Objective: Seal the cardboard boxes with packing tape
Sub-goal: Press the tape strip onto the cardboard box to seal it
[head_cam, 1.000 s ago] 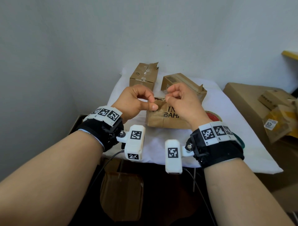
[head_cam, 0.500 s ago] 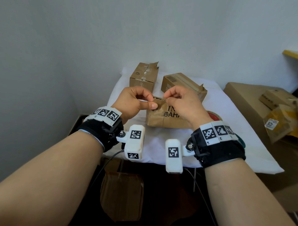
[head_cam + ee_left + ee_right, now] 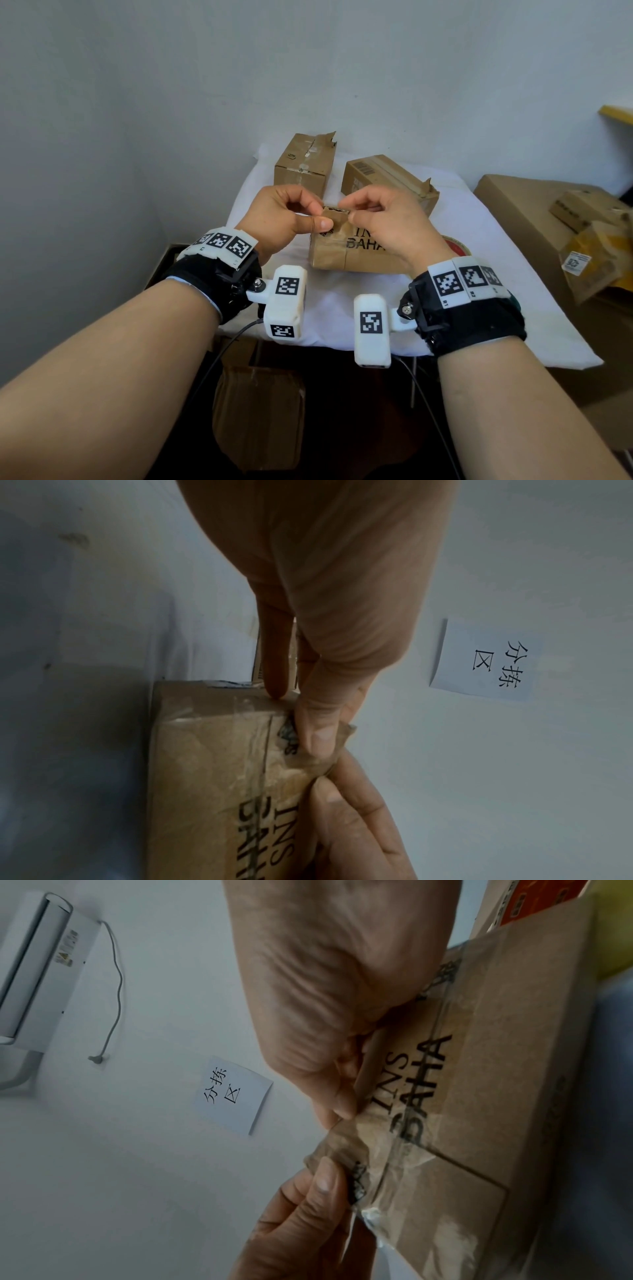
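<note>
A brown cardboard box [image 3: 342,255] printed with black letters lies on the white-covered table [image 3: 486,274]. Both hands hover over its near left corner. My left hand [image 3: 320,216] pinches a crumpled end of brownish tape [image 3: 335,215] between thumb and forefinger. My right hand [image 3: 351,214] pinches the same tape end from the other side. In the left wrist view the tape [image 3: 327,761] lifts off the box [image 3: 212,777] between the left thumb [image 3: 315,723] and the right fingers. The right wrist view shows the tape [image 3: 342,1146] running down onto the box [image 3: 496,1096]. A red tape roll [image 3: 454,245] peeks out behind my right wrist.
Two more cardboard boxes stand at the back of the table, one left [image 3: 305,164] and one right [image 3: 387,178]. Larger boxes [image 3: 534,216] are stacked to the right of the table. Another box [image 3: 257,411] sits below the table's front edge. The wall is close behind.
The two hands have stayed over the box corner. Their fingertips have drawn slightly apart, and more of the tape end shows between them.
</note>
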The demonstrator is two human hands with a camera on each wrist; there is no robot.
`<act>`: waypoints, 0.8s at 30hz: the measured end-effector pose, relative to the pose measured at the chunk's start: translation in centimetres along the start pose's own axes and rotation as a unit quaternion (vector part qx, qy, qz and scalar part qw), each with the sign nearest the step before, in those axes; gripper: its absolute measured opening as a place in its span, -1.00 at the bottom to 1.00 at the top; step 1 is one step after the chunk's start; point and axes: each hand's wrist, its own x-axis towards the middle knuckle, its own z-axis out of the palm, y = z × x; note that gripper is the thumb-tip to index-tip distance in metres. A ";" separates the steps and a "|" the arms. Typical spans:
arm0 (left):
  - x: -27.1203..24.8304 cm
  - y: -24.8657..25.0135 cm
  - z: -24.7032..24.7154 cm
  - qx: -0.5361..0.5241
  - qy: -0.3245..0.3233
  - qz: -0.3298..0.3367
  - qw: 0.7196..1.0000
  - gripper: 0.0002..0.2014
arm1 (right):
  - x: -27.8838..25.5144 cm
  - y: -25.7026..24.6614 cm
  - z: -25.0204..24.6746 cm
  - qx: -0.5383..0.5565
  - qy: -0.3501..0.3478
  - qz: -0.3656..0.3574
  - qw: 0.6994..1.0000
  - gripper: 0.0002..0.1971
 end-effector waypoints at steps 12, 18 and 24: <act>0.3 -0.4 0.1 -0.012 0.012 -0.011 1.000 -0.75 | -0.1 0.0 -0.4 0.018 -0.036 -0.014 0.999 -0.64; 0.2 -0.1 0.1 -0.016 0.010 -0.012 1.000 -0.73 | -0.3 0.1 -0.4 0.020 -0.032 -0.021 0.999 -0.61; 0.1 0.0 0.1 -0.019 0.004 -0.015 1.000 -0.73 | -0.3 0.1 -0.7 0.035 -0.038 -0.003 0.999 -0.65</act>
